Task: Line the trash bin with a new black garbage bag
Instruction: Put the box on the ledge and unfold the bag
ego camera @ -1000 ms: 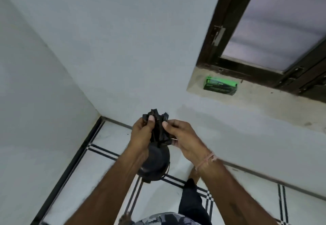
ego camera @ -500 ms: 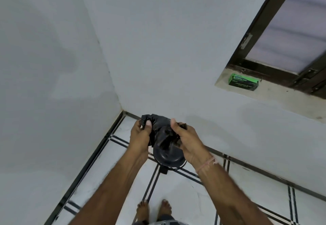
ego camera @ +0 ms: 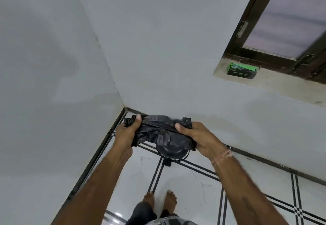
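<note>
unfolding step in hand, by the look of it: bag out of its pack, not yet opened, bin not yet lined.

nearest, at the bottom edge: two bare feet [ego camera: 159,201] on white floor tiles [ego camera: 194,186] with dark double lines. both forearms reaching up and forward from the lower corners, angled toward each other, wrists about level, a pale thread band [ego camera: 222,156] on the right wrist.

farther out, left hand [ego camera: 127,134] closed around the left end of the black garbage bag [ego camera: 163,133], thumb laid over the top edge, a crumpled tuft of plastic poking out past the fist. right hand [ego camera: 197,136] likewise closed on the right end, thumb pressed on top. bag stretched flat and still partly folded between the two fists, held in the air, mouth not yet found.

directly beneath the bag, a round black trash bin [ego camera: 172,152] standing on the floor near the room corner, only its near rim and a thin wire hoop showing; inside hidden.

farthest, up right: a green garbage bag box [ego camera: 241,70] lying on the window ledge [ego camera: 282,87], well apart from the hands.

next, probably: shaking or pulling the folds loose, rubbing the layers apart to find the open end, then lowering it into the bin. thin film likely to cling, so a gentle pull rather than a yank.
</note>
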The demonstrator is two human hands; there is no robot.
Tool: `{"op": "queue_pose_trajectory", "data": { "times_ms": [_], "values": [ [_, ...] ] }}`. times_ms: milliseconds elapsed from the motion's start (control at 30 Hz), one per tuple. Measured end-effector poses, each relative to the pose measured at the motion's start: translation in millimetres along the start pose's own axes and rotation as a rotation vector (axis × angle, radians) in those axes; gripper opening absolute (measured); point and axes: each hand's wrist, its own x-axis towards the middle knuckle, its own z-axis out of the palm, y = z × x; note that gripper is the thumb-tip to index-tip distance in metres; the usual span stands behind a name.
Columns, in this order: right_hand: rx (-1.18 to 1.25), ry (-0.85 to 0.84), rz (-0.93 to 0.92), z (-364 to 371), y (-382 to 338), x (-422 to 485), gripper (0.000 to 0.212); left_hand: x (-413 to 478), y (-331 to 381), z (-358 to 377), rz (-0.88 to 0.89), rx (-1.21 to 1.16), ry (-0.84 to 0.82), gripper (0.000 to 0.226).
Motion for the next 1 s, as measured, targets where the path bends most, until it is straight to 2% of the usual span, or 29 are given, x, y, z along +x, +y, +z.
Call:
{"op": "queue_pose_trajectory", "data": {
  "times_ms": [167,300,367,433,467,500,533,567,600,667,733,800,900,1000],
  "values": [
    [0.231,0.103,-0.013,-4.3,7.4,4.9,0.039,2.8,-11.2,-19.3,-0.026,-0.01,0.049,0.025],
    [0.268,0.12,-0.08,2.2,7.5,7.2,0.047,9.2,-22.2,-30.2,-0.046,0.023,0.084,0.025],
    [0.265,0.118,-0.12,6.1,2.8,9.0,0.037,19.7,-20.6,-34.5,-0.066,0.072,0.066,0.028],
    [0.262,0.106,-0.141,12.0,-2.8,9.5,0.021,26.9,-20.5,-38.2,-0.072,0.188,0.075,0.054],
    [0.241,0.089,-0.15,17.1,-5.1,10.3,0.02,29.2,-20.7,-40.2,-0.027,0.37,0.144,0.074],
    [0.204,0.062,-0.151,24.8,-7.8,11.9,0.025,32.4,-21.8,-43.8,0.066,0.588,0.236,0.088],
    [0.16,0.028,-0.147,33.2,-10.0,13.4,0.03,31.0,-19.5,-43.8,0.201,0.719,0.286,0.09],
    [0.117,-0.016,-0.147,40.1,-11.8,13.9,0.034,26.6,-13.8,-39.2,0.328,0.721,0.207,0.084],
    [0.081,-0.066,-0.146,45.7,-13.4,15.0,0.036,22.2,-6.1,-30.5,0.388,0.617,0.014,0.075],
    [0.045,-0.141,-0.127,52.6,-17.9,15.9,0.037,10.4,11.6,-5.7,0.269,0.393,-0.412,0.06],
    [0.052,-0.107,-0.144,56.4,-22.7,15.2,0.029,10.1,19.2,13.1,0.204,0.286,-0.596,0.046],
    [0.048,-0.006,-0.17,59.2,-26.1,13.6,0.019,12.6,23.0,21.6,0.24,0.227,-0.54,0.03],
    [0.073,0.09,-0.172,63.6,-27.9,11.4,0.024,22.8,21.3,13.8,0.273,0.141,-0.45,0.025],
    [0.146,0.154,-0.18,62.7,-28.3,6.6,0.024,29.5,17.0,8.5,0.266,0.107,-0.459,0.021]
  ]
}}
